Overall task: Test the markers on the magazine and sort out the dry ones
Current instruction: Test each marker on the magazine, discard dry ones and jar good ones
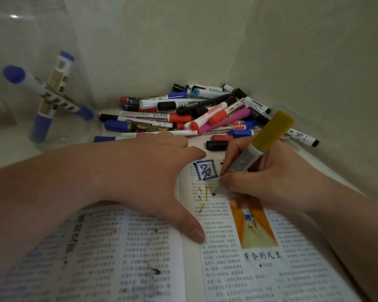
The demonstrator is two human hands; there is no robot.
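Head view: an open magazine lies on a pale worktop, nearest the viewer. The left hand presses flat on the pages near the spine, fingers straight and spread. The right hand grips a yellow marker, its cap pushed onto the back end and its tip touching the right-hand page. Yellow-brown strokes show just left of the tip, below a blue drawn character.

A pile of mixed markers lies at the far edge of the magazine. A loose black cap and a red cap sit just beside the right hand. Far left, a clear container holds two blue markers.

Likely risks:
- The left thumb rests near the yellow-brown strokes and could smear them if they are wet.
- If the left hand lifts, the pages may spring up and spoil the test.
- The loose caps could end up on the wrong markers.
- This marker appears to write, so dropping it among the dry ones would be a sorting error.
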